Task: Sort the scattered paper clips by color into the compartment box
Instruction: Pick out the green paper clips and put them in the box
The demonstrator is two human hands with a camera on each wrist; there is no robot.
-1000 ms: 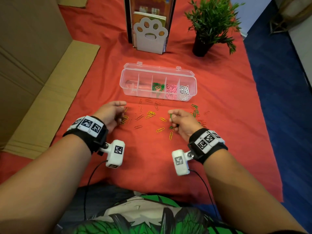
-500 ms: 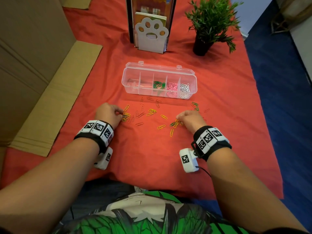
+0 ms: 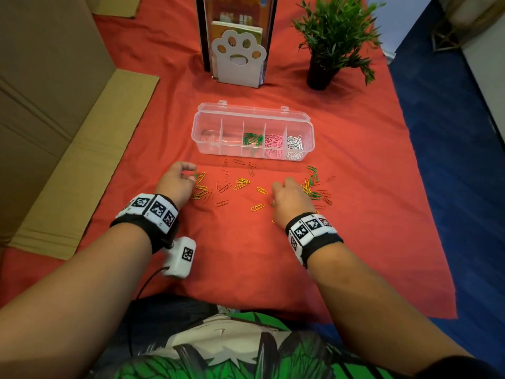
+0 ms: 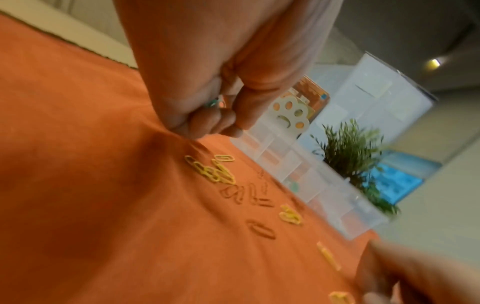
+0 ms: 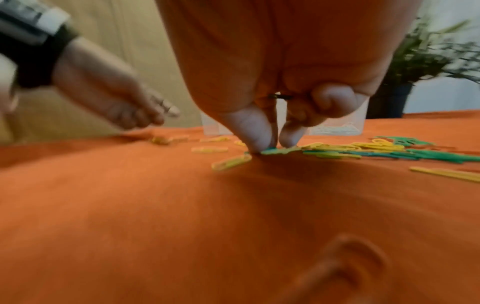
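The clear compartment box (image 3: 308,124) lies open on the red cloth, with green clips (image 3: 250,138), pink clips (image 3: 273,140) and white clips (image 3: 294,143) in its right three compartments. Yellow, orange and green paper clips (image 3: 240,184) lie scattered in front of it. My left hand (image 3: 191,174) hovers at the left of the scatter, fingers curled round a green clip (image 4: 213,102) in the palm. My right hand (image 5: 276,145) is down on the cloth, thumb and forefinger pinching a green clip (image 5: 272,151) beside a green and yellow cluster (image 3: 311,190).
Behind the box stand a paw-shaped white bookend (image 3: 239,60) with books and a potted plant (image 3: 332,39). Cardboard (image 3: 60,149) lies along the left. The cloth's right edge (image 3: 426,203) drops to blue floor.
My right hand, raised with a green clip a second ago, has come down onto the cloth among the clips. The left hand has shifted slightly forward, staying curled.
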